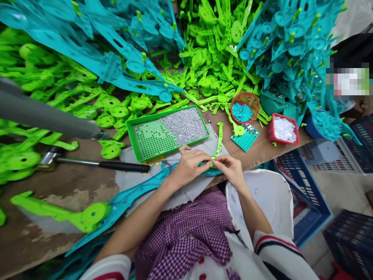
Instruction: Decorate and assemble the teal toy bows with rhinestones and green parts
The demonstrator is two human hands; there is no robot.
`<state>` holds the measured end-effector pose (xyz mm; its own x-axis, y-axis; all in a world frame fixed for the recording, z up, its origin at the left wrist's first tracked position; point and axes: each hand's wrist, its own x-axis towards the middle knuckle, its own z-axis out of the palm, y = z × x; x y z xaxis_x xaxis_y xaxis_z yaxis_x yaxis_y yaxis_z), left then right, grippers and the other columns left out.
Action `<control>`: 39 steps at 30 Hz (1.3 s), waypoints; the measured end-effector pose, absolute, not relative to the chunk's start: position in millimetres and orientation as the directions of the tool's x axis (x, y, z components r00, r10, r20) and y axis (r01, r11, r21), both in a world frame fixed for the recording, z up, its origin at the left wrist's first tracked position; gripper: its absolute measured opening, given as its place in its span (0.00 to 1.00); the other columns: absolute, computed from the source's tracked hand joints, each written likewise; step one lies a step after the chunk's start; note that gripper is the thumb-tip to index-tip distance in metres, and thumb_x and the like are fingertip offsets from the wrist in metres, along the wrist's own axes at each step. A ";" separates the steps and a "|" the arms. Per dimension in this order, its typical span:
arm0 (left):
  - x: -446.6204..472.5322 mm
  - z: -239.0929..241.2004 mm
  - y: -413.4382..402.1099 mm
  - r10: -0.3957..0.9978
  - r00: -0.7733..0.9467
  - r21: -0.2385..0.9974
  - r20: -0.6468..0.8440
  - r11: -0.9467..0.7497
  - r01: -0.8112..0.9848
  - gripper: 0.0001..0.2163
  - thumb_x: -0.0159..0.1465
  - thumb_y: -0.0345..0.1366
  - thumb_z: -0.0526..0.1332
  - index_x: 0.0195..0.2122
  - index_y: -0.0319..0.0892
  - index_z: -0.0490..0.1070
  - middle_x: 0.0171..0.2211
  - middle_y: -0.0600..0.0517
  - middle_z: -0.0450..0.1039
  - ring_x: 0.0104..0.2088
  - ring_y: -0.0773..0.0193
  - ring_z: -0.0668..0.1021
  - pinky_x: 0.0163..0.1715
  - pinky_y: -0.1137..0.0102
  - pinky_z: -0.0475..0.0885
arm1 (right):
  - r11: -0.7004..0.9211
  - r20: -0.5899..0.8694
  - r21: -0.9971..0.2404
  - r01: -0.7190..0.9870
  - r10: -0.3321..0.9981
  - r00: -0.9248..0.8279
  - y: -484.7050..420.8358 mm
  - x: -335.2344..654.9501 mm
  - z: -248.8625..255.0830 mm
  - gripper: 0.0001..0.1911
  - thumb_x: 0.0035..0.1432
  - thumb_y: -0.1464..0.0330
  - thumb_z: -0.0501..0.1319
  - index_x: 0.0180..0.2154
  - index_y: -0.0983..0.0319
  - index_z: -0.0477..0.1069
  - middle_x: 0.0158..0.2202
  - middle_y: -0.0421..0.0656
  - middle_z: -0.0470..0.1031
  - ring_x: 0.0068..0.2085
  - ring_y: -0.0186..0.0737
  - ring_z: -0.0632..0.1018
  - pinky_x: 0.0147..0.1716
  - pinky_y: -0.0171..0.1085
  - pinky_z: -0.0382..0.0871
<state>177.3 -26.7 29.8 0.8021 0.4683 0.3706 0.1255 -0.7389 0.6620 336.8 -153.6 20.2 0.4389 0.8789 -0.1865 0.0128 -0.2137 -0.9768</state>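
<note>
At the near edge of the tabletop [72,186] the left hand [189,166] and right hand [230,168] meet, the fingers of both pinched shut on the near end of a slim green arm [219,136]. Its long axis runs away from the person, leaning slightly right. The free curled tip points at the far piles and the held end sits over a teal arm [136,192]. That teal arm lies flat under the left hand, its length stretching down-left along the tabletop edge. Just beyond the hands sits a green tray [131,134], part filled with small silver pieces. A thin metal tool [211,124] lies between the tray and the green arm's tip. Right of the tip are a small teal peg board [246,139], a round red basket [245,94] of teal bits and a square red basket [271,132] of white bits. A hammer [96,164] lies to the left, handle end toward the left hand. Green heaps [215,46] and teal heaps [291,46] crowd the far side
</note>
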 end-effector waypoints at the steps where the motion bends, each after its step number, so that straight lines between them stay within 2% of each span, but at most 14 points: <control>1: 177.1 29.8 -26.8 0.471 0.799 0.660 0.374 -0.741 0.128 0.06 0.71 0.37 0.61 0.38 0.46 0.77 0.38 0.55 0.83 0.38 0.63 0.81 0.53 0.56 0.55 | -0.209 -0.175 -0.977 0.028 0.877 0.448 -153.2 336.3 20.0 0.15 0.55 0.56 0.70 0.37 0.60 0.80 0.35 0.43 0.83 0.36 0.39 0.81 0.40 0.37 0.77; 9: 176.3 27.3 -28.3 0.466 0.797 0.632 0.384 -0.762 0.140 0.06 0.70 0.37 0.61 0.38 0.46 0.78 0.39 0.54 0.84 0.39 0.62 0.82 0.52 0.55 0.55 | -0.197 -0.093 -0.963 0.185 0.883 0.460 -153.9 337.7 24.2 0.12 0.57 0.57 0.68 0.37 0.58 0.82 0.35 0.43 0.84 0.37 0.40 0.82 0.42 0.38 0.77; 17: 175.8 26.9 -27.1 0.433 0.812 0.609 0.392 -0.784 0.124 0.05 0.71 0.37 0.61 0.39 0.47 0.77 0.39 0.55 0.83 0.39 0.62 0.81 0.53 0.55 0.53 | -0.172 -0.041 -0.949 0.264 0.898 0.439 -158.0 336.6 25.0 0.11 0.59 0.58 0.67 0.37 0.58 0.82 0.35 0.42 0.84 0.36 0.40 0.81 0.42 0.37 0.75; 21: 176.6 27.5 -39.8 0.468 0.745 0.479 0.474 -0.848 0.228 0.08 0.70 0.40 0.62 0.47 0.48 0.77 0.49 0.49 0.81 0.48 0.55 0.80 0.55 0.53 0.54 | -0.159 0.010 -0.946 0.281 0.855 0.519 -152.1 351.5 35.8 0.11 0.58 0.58 0.68 0.35 0.59 0.81 0.33 0.42 0.82 0.36 0.40 0.80 0.41 0.38 0.74; 24: 178.1 23.7 -54.7 0.377 0.765 0.373 0.522 -0.908 0.193 0.09 0.70 0.38 0.61 0.50 0.48 0.77 0.51 0.47 0.80 0.47 0.54 0.80 0.54 0.53 0.57 | -0.093 0.156 -0.933 0.348 0.767 0.623 -126.6 372.2 42.3 0.11 0.59 0.58 0.66 0.35 0.59 0.80 0.34 0.42 0.81 0.37 0.40 0.79 0.42 0.39 0.73; 26: 178.7 19.6 -61.7 0.296 0.816 0.324 0.496 -0.935 0.142 0.10 0.72 0.34 0.59 0.50 0.47 0.77 0.53 0.47 0.79 0.47 0.55 0.80 0.53 0.53 0.58 | -0.071 0.234 -0.891 0.448 0.773 0.589 -105.1 384.5 40.1 0.11 0.60 0.59 0.65 0.35 0.59 0.79 0.34 0.42 0.79 0.36 0.38 0.77 0.42 0.38 0.72; 28: 178.6 15.7 -65.2 0.269 0.836 0.277 0.478 -0.950 0.148 0.12 0.72 0.31 0.57 0.53 0.47 0.75 0.58 0.46 0.75 0.50 0.54 0.79 0.53 0.54 0.60 | -0.095 0.222 -0.858 0.506 0.819 0.530 -89.6 392.1 34.1 0.10 0.59 0.60 0.65 0.33 0.60 0.79 0.31 0.41 0.77 0.33 0.36 0.74 0.39 0.37 0.71; 30: 179.2 12.8 -67.2 0.260 0.829 0.238 0.495 -0.958 0.159 0.15 0.72 0.31 0.57 0.57 0.46 0.73 0.61 0.45 0.73 0.53 0.53 0.78 0.53 0.55 0.63 | -0.130 0.150 -0.883 0.451 0.832 0.533 -84.1 394.1 28.3 0.11 0.58 0.59 0.66 0.34 0.61 0.79 0.30 0.41 0.76 0.32 0.35 0.74 0.36 0.36 0.70; 33: 183.7 8.6 -71.0 0.207 0.853 0.226 0.479 -0.968 0.108 0.15 0.72 0.34 0.58 0.59 0.41 0.71 0.58 0.42 0.74 0.53 0.53 0.78 0.53 0.58 0.67 | -0.094 0.053 -0.969 0.230 0.827 0.560 -86.5 391.3 25.0 0.14 0.57 0.57 0.67 0.36 0.61 0.77 0.32 0.41 0.79 0.32 0.35 0.77 0.35 0.36 0.73; 36: 189.6 3.9 -72.2 0.223 0.901 0.252 0.372 -0.958 0.133 0.18 0.71 0.39 0.60 0.59 0.37 0.70 0.59 0.39 0.72 0.58 0.48 0.75 0.56 0.57 0.68 | -0.047 0.007 -0.995 0.087 0.845 0.534 -85.2 391.2 21.1 0.15 0.55 0.56 0.68 0.37 0.60 0.75 0.33 0.41 0.81 0.32 0.37 0.81 0.36 0.37 0.76; 39: 189.5 2.3 -67.4 0.238 0.932 0.316 0.273 -0.937 0.147 0.19 0.70 0.40 0.61 0.60 0.40 0.69 0.62 0.40 0.70 0.61 0.47 0.72 0.57 0.56 0.69 | -0.104 -0.056 -0.993 0.051 0.816 0.575 -80.1 396.7 8.4 0.18 0.52 0.54 0.70 0.35 0.61 0.73 0.32 0.42 0.81 0.34 0.39 0.83 0.38 0.38 0.78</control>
